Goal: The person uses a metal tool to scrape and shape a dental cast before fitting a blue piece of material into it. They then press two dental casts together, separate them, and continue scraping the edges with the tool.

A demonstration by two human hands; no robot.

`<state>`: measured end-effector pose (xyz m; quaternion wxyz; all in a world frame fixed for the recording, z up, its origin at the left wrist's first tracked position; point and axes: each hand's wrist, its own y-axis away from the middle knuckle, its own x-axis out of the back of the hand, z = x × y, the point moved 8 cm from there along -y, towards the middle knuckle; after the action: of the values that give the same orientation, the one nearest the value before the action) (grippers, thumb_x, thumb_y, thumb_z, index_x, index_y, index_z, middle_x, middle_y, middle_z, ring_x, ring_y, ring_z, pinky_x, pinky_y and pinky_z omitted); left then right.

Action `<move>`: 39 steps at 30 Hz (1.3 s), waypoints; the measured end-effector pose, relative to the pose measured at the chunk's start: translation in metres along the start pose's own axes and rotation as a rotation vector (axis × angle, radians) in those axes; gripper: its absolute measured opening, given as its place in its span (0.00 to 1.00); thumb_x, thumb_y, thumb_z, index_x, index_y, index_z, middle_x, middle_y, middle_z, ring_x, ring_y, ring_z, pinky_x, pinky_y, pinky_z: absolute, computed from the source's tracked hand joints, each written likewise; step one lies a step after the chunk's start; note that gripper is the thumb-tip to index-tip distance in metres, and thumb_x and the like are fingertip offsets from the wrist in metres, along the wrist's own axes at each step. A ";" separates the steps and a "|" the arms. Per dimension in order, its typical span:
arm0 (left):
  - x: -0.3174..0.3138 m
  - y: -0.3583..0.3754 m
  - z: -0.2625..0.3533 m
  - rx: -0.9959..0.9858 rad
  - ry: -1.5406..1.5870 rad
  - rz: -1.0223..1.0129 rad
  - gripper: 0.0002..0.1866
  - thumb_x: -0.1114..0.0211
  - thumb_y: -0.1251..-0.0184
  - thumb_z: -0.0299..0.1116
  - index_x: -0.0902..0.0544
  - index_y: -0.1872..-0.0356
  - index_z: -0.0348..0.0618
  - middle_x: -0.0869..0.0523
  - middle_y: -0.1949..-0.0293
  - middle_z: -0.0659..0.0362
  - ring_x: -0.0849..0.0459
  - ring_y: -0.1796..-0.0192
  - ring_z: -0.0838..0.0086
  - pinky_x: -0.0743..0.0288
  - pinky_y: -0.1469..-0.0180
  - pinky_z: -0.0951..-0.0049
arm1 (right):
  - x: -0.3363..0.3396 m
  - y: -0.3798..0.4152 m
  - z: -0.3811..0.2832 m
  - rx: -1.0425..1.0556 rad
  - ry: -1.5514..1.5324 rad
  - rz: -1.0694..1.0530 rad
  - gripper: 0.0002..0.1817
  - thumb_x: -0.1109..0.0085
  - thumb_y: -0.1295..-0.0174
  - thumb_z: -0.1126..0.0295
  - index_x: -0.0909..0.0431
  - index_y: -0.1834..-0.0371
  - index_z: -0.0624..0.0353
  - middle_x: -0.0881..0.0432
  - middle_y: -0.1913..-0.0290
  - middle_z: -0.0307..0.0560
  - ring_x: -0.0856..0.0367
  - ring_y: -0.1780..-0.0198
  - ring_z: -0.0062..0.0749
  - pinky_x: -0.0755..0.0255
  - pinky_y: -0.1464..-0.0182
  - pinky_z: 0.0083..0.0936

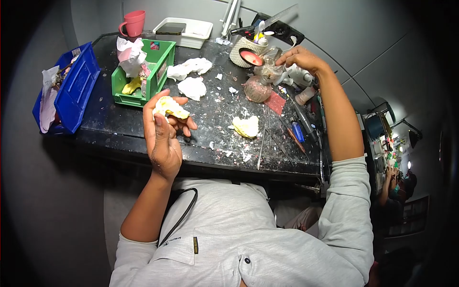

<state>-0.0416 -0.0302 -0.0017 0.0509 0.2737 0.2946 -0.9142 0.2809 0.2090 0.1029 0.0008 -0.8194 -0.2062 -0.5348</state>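
While the left hand [165, 148] cradles a pale yellow lump [168, 107], the right hand [308, 61] reaches into clutter

Across the debris-strewn black workbench [210, 129], the biggest thing I see, a tilted blue bin [79, 98] sits left of a green bin [165, 62] holding crumpled paper. On the far right, a textured white pot [241, 53] of tools crowds a clear vessel [270, 71] and a round pinkish jar [257, 90]. The right hand's fingers bend narrowly at the clear vessel; I can't tell whether they grip it. A careless nudge there, with everything packed so close, could topple something. The lump sits in the left hand's curled fingers, above the bench's near edge. Its ragged surface looks crumbly to me, so too firm a squeeze might break it, and too loose a hold might drop it. A second yellow lump [246, 126] lies beside slim tools.
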 end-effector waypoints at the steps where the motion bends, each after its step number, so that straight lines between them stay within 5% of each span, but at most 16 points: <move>1: 0.000 0.000 0.000 0.001 -0.001 0.001 0.29 0.57 0.15 0.50 0.38 0.30 0.33 0.19 0.45 0.43 0.17 0.63 0.72 0.26 0.61 0.76 | 0.005 -0.001 0.004 0.012 -0.030 0.033 0.21 0.42 0.56 0.77 0.08 0.58 0.59 0.11 0.62 0.42 0.20 0.58 0.25 0.27 0.51 0.23; 5: 0.000 0.001 -0.002 0.004 -0.031 0.003 0.31 0.58 0.15 0.53 0.37 0.30 0.34 0.19 0.45 0.43 0.17 0.63 0.70 0.26 0.61 0.76 | 0.008 -0.002 0.011 0.028 -0.067 0.017 0.20 0.42 0.54 0.77 0.08 0.57 0.57 0.11 0.60 0.40 0.20 0.51 0.26 0.29 0.43 0.25; 14: 0.001 0.001 -0.003 0.002 -0.070 0.007 0.33 0.59 0.16 0.56 0.36 0.30 0.34 0.19 0.44 0.42 0.17 0.63 0.69 0.26 0.61 0.76 | -0.012 -0.008 -0.006 0.019 0.108 -0.039 0.11 0.39 0.44 0.75 0.11 0.59 0.59 0.12 0.59 0.40 0.20 0.57 0.23 0.26 0.50 0.24; 22: -0.001 0.001 0.000 -0.005 -0.015 -0.004 0.30 0.56 0.15 0.51 0.38 0.30 0.33 0.19 0.45 0.43 0.17 0.63 0.72 0.26 0.62 0.77 | -0.007 -0.011 0.012 -0.011 0.025 -0.030 0.17 0.42 0.49 0.79 0.10 0.56 0.62 0.10 0.61 0.41 0.18 0.59 0.24 0.25 0.50 0.23; 33: -0.001 0.001 0.000 -0.008 -0.013 -0.009 0.29 0.56 0.15 0.51 0.37 0.30 0.34 0.19 0.45 0.43 0.17 0.63 0.72 0.26 0.62 0.76 | 0.025 0.011 0.003 0.071 -0.113 0.300 0.19 0.46 0.47 0.79 0.10 0.55 0.65 0.08 0.56 0.51 0.12 0.53 0.27 0.28 0.40 0.23; 39: -0.004 0.001 0.001 0.015 0.000 -0.002 0.30 0.55 0.16 0.53 0.35 0.31 0.34 0.17 0.50 0.46 0.18 0.64 0.73 0.27 0.62 0.77 | 0.028 0.079 -0.023 0.184 -0.250 0.460 0.10 0.33 0.40 0.75 0.11 0.57 0.66 0.10 0.60 0.44 0.15 0.58 0.24 0.23 0.50 0.21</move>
<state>-0.0384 -0.0319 0.0000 0.0480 0.2738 0.2881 -0.9164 0.2972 0.1412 0.1542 0.1712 -0.9009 -0.0607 -0.3943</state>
